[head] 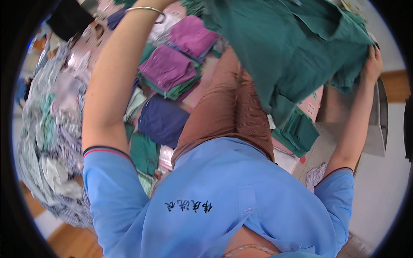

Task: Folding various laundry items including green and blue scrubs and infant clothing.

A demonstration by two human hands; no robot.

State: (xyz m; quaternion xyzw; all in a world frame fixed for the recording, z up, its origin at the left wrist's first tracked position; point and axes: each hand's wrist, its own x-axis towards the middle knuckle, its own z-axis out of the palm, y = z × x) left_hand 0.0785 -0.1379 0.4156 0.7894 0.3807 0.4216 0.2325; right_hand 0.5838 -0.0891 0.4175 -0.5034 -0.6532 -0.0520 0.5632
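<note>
A dark green garment (290, 54), likely a scrub top, hangs spread out above my legs. My right hand (374, 63) grips its edge at the far right. My left forearm, with a metal bangle at the wrist, reaches up past the top edge of the view, so my left hand is out of view. Below the raised cloth lies a folded green stack (298, 132), partly covered by a hanging corner. Left of my legs are a folded purple garment (167, 66) on green ones, a second purple garment (192, 35) and a folded navy garment (164, 121).
A large heap of loose pale and striped clothes (61, 129) rises at the left. More folded green cloth (144, 153) lies by my left side. A pink patterned surface (209, 69) shows beneath the stacks. At the right stands a grey metal-looking panel (371, 129); a striped cloth (315, 176) lies low there.
</note>
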